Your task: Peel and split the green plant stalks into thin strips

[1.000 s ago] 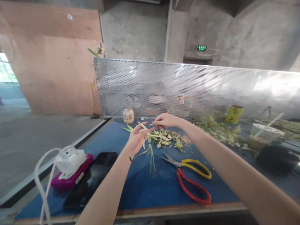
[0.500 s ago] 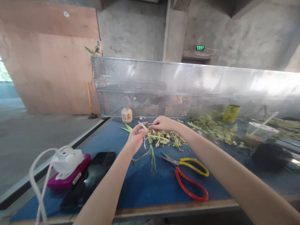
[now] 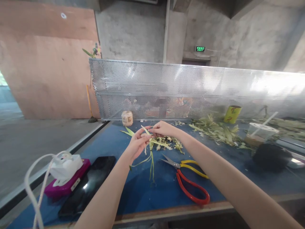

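Pale green leaf strips hang from my left hand, whose thumb and fingers are closed on them. One braided-looking part shows just below the fingertips, and longer leaf ends stick out to the left. My right hand meets the left at the fingertips, pinching at the top of the same strips; the exact bit in its fingers is too small to make out. Behind and below the hands lies a heap of short green scraps. Scissors with one yellow and one red handle lie spread on the blue table, under my right forearm.
A black phone and a purple power strip with a white plug and cables lie at left. A whitish jar stands at the back. Rightward are dry leaves, a yellow-green can, a straw cup and a dark object.
My right hand's fingers have shifted slightly against the left fingertips. Both hands still hold the leaf strips. The whole view has moved a little, so things appear slightly further left.
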{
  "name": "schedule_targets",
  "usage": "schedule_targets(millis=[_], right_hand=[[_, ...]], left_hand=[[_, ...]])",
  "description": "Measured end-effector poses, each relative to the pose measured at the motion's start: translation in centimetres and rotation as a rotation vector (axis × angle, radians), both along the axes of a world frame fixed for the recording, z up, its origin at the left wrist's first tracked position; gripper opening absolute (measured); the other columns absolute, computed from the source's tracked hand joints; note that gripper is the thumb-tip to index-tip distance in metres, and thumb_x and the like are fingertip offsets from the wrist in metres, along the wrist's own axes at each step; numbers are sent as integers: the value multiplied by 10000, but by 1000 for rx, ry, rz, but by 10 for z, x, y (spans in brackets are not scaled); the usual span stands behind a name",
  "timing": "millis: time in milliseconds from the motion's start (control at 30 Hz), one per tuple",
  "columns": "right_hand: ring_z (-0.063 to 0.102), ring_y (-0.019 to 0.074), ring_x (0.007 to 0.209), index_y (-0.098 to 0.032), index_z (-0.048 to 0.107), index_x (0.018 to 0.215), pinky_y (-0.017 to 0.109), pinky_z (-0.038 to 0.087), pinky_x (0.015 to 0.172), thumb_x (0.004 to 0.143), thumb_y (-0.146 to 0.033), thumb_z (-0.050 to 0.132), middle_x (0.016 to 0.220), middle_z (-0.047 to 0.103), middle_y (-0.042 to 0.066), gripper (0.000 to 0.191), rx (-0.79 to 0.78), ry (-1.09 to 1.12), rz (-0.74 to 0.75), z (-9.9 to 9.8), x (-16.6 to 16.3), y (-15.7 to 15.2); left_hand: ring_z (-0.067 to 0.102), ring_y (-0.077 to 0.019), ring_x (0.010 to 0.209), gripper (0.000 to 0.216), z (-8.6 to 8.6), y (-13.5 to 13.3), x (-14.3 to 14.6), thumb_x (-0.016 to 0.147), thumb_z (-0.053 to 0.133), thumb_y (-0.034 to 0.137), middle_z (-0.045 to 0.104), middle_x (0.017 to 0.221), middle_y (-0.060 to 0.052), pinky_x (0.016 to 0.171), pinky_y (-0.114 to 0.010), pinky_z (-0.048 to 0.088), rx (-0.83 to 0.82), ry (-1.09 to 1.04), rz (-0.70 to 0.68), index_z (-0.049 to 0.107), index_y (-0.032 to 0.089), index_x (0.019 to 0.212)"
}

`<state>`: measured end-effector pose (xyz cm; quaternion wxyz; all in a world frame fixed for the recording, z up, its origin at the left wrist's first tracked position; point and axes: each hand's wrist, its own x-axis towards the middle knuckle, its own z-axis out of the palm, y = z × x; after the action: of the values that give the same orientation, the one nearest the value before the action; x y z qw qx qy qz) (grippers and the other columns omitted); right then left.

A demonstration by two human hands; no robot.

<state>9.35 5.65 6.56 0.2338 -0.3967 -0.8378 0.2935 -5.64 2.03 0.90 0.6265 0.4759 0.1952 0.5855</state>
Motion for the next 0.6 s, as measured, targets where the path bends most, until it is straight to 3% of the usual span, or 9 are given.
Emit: schedule_targets(millis=[267,433,600], right_hand=[[329,35,376,-138,550,542,186,254,377,679,-490,543,443,455,-42,377,-53,161,40,-6,3,1],[288,38,370,-138,606,609,199,233,391,673,-441,567,392,356,-75,312,-83,264,18,-17,4,-3],[216,37,366,-140,613,712,201,196,389,663,-475,571,392,260,-98,341,-269,583,-18,-38,14,0]], left_hand=[[586,-109,633,392,-3,4,0,575,695,108,593,535,24,573,-191,405,26,24,19,585,143,950],[610,-122,662,420,-2,2,0,601,680,110,604,556,23,590,-194,439,-8,26,-11,560,147,1002],[606,-108,600,455,3,0,-3,602,678,112,610,549,21,534,-174,459,-40,-16,41,545,136,1037]])
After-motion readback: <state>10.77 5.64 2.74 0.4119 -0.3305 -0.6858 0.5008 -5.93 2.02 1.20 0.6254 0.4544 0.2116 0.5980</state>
